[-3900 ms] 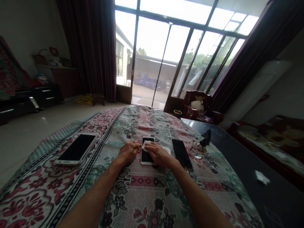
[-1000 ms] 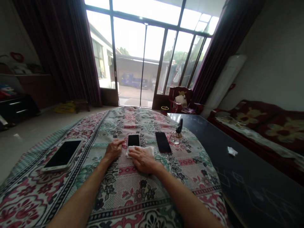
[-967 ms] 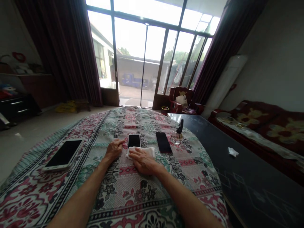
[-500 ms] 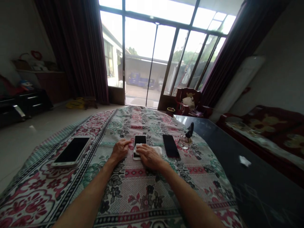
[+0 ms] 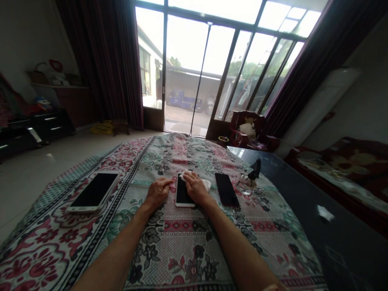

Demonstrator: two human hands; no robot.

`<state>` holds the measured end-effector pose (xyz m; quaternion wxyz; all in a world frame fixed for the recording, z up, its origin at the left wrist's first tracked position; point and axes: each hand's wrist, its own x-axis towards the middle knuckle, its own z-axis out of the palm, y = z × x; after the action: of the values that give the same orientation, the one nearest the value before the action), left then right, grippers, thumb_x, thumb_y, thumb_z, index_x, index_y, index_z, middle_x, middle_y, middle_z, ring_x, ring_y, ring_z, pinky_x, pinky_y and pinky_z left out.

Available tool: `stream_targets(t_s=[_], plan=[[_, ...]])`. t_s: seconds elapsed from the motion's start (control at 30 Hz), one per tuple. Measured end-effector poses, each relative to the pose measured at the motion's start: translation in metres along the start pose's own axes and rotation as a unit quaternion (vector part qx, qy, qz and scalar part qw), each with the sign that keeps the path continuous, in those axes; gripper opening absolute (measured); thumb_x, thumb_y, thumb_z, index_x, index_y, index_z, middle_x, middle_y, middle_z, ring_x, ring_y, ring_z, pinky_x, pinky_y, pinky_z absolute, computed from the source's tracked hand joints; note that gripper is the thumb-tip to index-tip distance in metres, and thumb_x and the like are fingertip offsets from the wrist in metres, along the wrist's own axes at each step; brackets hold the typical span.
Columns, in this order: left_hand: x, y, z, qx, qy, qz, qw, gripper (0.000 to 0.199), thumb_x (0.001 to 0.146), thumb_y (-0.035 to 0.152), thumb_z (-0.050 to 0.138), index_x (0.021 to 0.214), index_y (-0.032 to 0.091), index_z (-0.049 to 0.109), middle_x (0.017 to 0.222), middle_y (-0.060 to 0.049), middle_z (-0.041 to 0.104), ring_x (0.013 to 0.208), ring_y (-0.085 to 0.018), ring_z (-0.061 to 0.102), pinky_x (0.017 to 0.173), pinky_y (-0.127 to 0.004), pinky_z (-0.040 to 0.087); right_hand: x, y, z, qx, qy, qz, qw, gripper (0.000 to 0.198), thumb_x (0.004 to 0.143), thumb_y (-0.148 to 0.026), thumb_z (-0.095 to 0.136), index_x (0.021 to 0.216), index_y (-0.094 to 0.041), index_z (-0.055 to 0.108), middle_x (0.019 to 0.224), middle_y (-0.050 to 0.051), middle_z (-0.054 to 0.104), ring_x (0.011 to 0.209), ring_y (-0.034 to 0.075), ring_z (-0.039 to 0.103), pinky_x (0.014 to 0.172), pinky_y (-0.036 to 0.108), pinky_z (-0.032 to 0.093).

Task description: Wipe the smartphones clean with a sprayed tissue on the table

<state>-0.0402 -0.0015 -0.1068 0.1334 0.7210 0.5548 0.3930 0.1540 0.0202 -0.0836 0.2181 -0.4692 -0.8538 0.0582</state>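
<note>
A smartphone [image 5: 184, 197] with a white frame and dark screen lies flat in the middle of the table. My right hand [image 5: 195, 188] presses a white wipe [image 5: 207, 185] onto the upper part of its screen; the wipe's loose end sticks out to the right. My left hand [image 5: 159, 191] rests on the cloth just left of the phone, fingers curled, one finger pointing at the phone's edge. Whether that fingertip touches the edge I cannot tell. Right of my right hand lies a black smartphone [image 5: 226, 190].
On the left lies a larger white device with a dark screen [image 5: 94, 190]. A clear spray bottle [image 5: 247, 184] with a black nozzle stands at right. The patterned tablecloth [image 5: 188, 238] covers the round table. A dark glossy table [image 5: 303, 202] beside it bears a crumpled white piece [image 5: 325, 213].
My right hand has slid the wipe up the phone toward its top end, baring the lower screen. My left hand stays beside the phone. The whole view has shifted slightly.
</note>
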Motion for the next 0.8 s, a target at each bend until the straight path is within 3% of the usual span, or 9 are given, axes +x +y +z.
stream_targets(t_s=[0.2, 0.3, 0.53, 0.67, 0.8], plan=[[0.0, 0.0, 0.002, 0.002, 0.004, -0.005, 1.0, 0.03, 0.087, 0.011, 0.05, 0.099, 0.017, 0.077, 0.09, -0.006, 0.072, 0.086, -0.017, 0.067, 0.082, -0.026, 0.051, 0.002, -0.005, 0.004, -0.024, 0.025, 0.113, 0.993, 0.035, 0.097, -0.018, 0.037, 0.123, -0.015, 0.06, 0.145, 0.014, 0.05, 0.133, 0.027, 0.043, 0.109, 0.043, 0.036], [0.001, 0.0, 0.003, 0.001, 0.012, -0.008, 1.0, 0.03, 0.086, 0.01, 0.05, 0.098, 0.017, 0.077, 0.088, -0.006, 0.072, 0.084, -0.017, 0.067, 0.081, -0.026, 0.051, 0.001, -0.015, 0.001, -0.038, 0.006, 0.096, 0.995, 0.035, 0.096, -0.022, 0.041, 0.125, -0.017, 0.059, 0.146, 0.012, 0.049, 0.134, 0.027, 0.042, 0.109, 0.043, 0.035], [0.002, -0.002, 0.003, -0.012, 0.019, -0.005, 1.0, 0.032, 0.084, 0.011, 0.049, 0.099, 0.016, 0.077, 0.09, -0.007, 0.072, 0.085, -0.019, 0.068, 0.081, -0.028, 0.051, -0.001, -0.034, 0.0, -0.024, -0.051, -0.016, 0.998, 0.036, 0.101, -0.029, 0.037, 0.13, -0.024, 0.058, 0.147, 0.005, 0.05, 0.137, 0.026, 0.037, 0.111, 0.047, 0.029], [0.001, -0.001, 0.002, -0.013, 0.02, 0.0, 1.0, 0.032, 0.085, 0.012, 0.048, 0.097, 0.016, 0.077, 0.088, -0.006, 0.072, 0.084, -0.018, 0.067, 0.081, -0.027, 0.051, 0.001, -0.023, -0.004, -0.017, -0.034, -0.009, 0.999, 0.036, 0.1, -0.025, 0.036, 0.125, -0.022, 0.062, 0.142, 0.005, 0.054, 0.132, 0.023, 0.043, 0.11, 0.041, 0.033], [0.001, 0.002, 0.001, -0.007, 0.018, -0.008, 1.0, 0.031, 0.084, 0.012, 0.049, 0.097, 0.016, 0.077, 0.086, -0.005, 0.072, 0.082, -0.018, 0.067, 0.079, -0.027, 0.051, 0.001, -0.004, -0.008, -0.028, -0.002, 0.038, 0.999, 0.036, 0.099, -0.02, 0.034, 0.118, -0.017, 0.064, 0.137, 0.008, 0.058, 0.129, 0.021, 0.048, 0.109, 0.035, 0.036]])
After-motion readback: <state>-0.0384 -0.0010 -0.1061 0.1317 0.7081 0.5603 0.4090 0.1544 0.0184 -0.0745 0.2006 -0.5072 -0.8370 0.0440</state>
